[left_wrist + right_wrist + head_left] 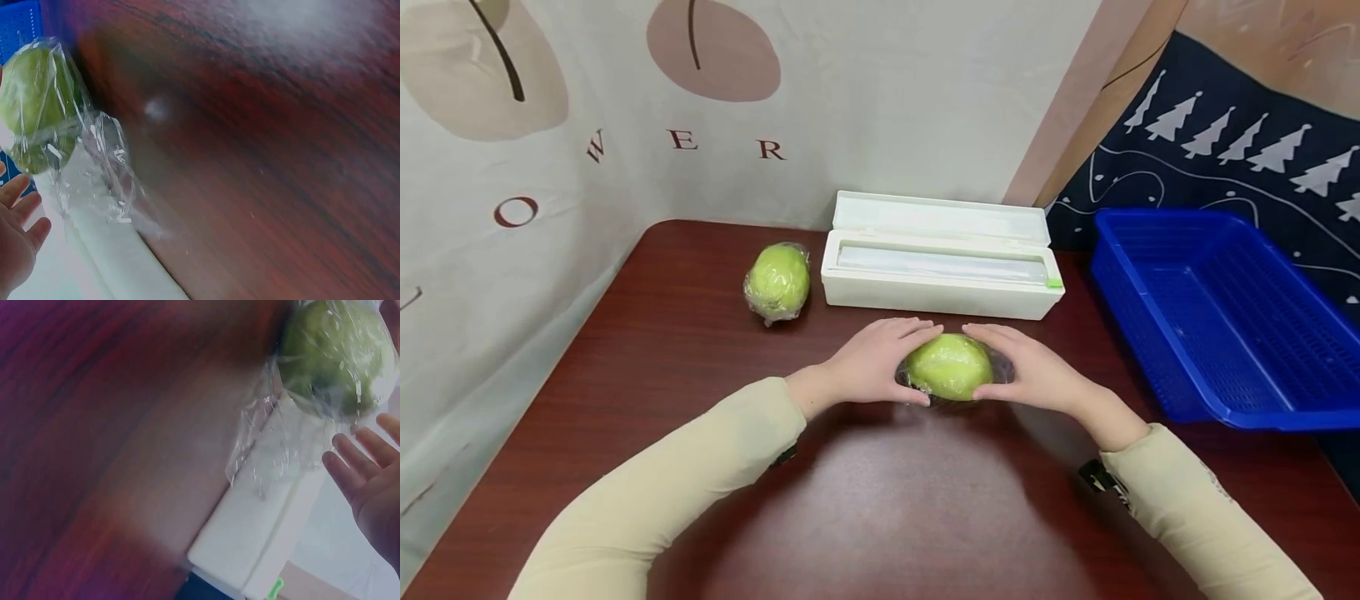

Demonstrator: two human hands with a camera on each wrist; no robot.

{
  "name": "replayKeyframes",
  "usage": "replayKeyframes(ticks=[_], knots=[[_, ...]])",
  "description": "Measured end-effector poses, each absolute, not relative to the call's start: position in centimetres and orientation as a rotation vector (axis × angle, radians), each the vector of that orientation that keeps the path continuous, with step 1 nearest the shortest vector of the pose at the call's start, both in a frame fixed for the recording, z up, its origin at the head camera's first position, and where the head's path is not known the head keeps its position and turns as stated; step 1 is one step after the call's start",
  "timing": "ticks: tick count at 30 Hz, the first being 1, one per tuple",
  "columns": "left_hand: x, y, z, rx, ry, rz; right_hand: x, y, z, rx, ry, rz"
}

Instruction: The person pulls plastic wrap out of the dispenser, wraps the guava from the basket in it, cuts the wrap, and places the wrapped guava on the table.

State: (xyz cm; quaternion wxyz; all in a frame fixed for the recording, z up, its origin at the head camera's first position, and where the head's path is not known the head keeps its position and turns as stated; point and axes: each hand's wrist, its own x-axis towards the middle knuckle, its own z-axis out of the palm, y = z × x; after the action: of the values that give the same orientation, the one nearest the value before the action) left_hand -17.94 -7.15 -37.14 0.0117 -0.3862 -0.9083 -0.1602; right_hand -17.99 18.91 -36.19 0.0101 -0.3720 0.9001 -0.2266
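Observation:
A smooth green oval fruit point(951, 367), loosely covered in clear cling film point(262, 437), is between my two hands at the middle of the table. My left hand point(880, 362) is at its left side, with loose film around the fingers. On the other side my right hand point(1033, 367) has its thumb over the fruit's lower edge. Both wrist views show the fingers spread and nearly straight, not curled round the fruit. Loose film sticks out at both ends of the fruit. Directly behind stands a white cling film dispenser box point(936, 292), its lid raised.
A second green fruit point(778, 282), wrapped in film, rests at the back left. A blue plastic basket point(1157, 333) stands at the right. Printed cloth point(887, 108) hangs behind the reddish-brown wooden table point(880, 517).

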Motion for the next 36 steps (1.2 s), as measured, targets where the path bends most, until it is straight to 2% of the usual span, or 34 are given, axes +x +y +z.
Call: replayKeyframes(ticks=[27, 36], knots=[[-18.6, -6.3, -37.1, -1.193, -2.803, -0.624, -18.9, 18.4, -36.9, -1.184, 2.777, -0.870], [-19.0, -6.2, -37.6, -1.158, -2.713, -0.873, -19.1, 18.1, -37.0, -1.275, 2.868, -0.875]])
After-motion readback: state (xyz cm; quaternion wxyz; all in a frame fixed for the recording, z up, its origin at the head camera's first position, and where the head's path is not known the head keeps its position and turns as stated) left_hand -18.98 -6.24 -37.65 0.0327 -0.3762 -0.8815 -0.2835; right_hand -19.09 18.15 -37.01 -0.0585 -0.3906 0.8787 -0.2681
